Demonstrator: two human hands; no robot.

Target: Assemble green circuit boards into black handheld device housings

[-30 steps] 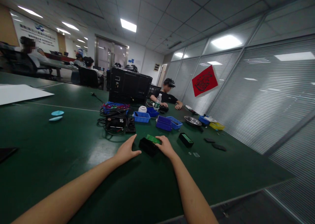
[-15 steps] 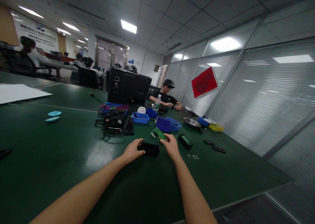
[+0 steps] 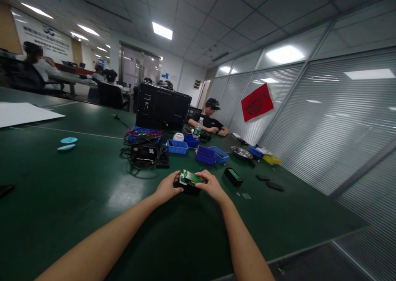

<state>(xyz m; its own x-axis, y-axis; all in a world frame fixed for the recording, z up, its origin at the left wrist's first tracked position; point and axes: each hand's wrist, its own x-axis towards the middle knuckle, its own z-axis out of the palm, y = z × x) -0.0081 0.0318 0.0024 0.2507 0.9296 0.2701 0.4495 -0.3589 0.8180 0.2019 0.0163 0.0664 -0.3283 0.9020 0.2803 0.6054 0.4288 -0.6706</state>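
Observation:
My left hand (image 3: 168,187) grips the left end of a black plastic case (image 3: 189,190) on the green table, thumb in front and fingers behind. My right hand (image 3: 209,183) pinches the right end of a green circuit board (image 3: 192,177). The board is tilted over the case, its left end close to my left fingers. Whether it touches the case I cannot tell. To the right stands another black case (image 3: 233,176) with a green board inside. A small ring (image 3: 238,194) and a clear square piece (image 3: 246,196) lie in front of it.
Behind my hands are a black power box with cables (image 3: 144,154), blue bins (image 3: 177,146) and a water bottle (image 3: 198,127). A metal bowl (image 3: 241,153) and dark flat pieces (image 3: 275,186) lie to the right. Another person (image 3: 210,120) sits across the table (image 3: 93,215).
My right hand has moved left with the circuit board, from behind the case's right end to over the case. My left hand keeps its hold on the case.

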